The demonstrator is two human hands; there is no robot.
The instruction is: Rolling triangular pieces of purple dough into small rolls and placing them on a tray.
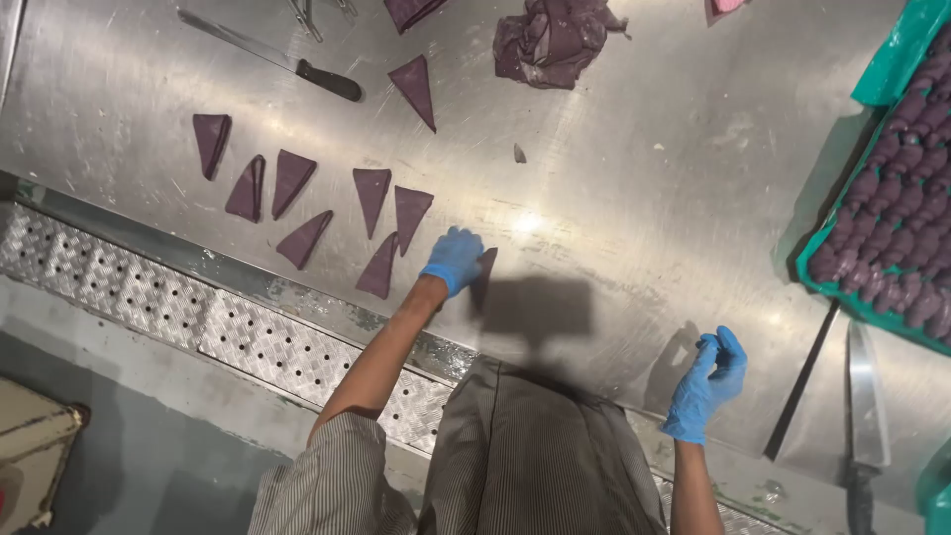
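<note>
Both my hands wear blue gloves over a steel worktable [634,178]. My left hand [454,260] presses down on a dark purple dough triangle [484,275], of which only an edge shows past the fingers. Several more purple dough triangles [372,196] lie in a loose row to its left. My right hand [707,384] hovers near the table's front edge, fingers curled loosely, holding nothing that I can see.
A lump of purple dough [551,42] lies at the back. A black-handled knife [297,65] rests at the back left, another large knife [865,401] at the right. A green tray [897,74] of rolled purple pieces stands at the right. A perforated metal strip [198,317] runs along the front.
</note>
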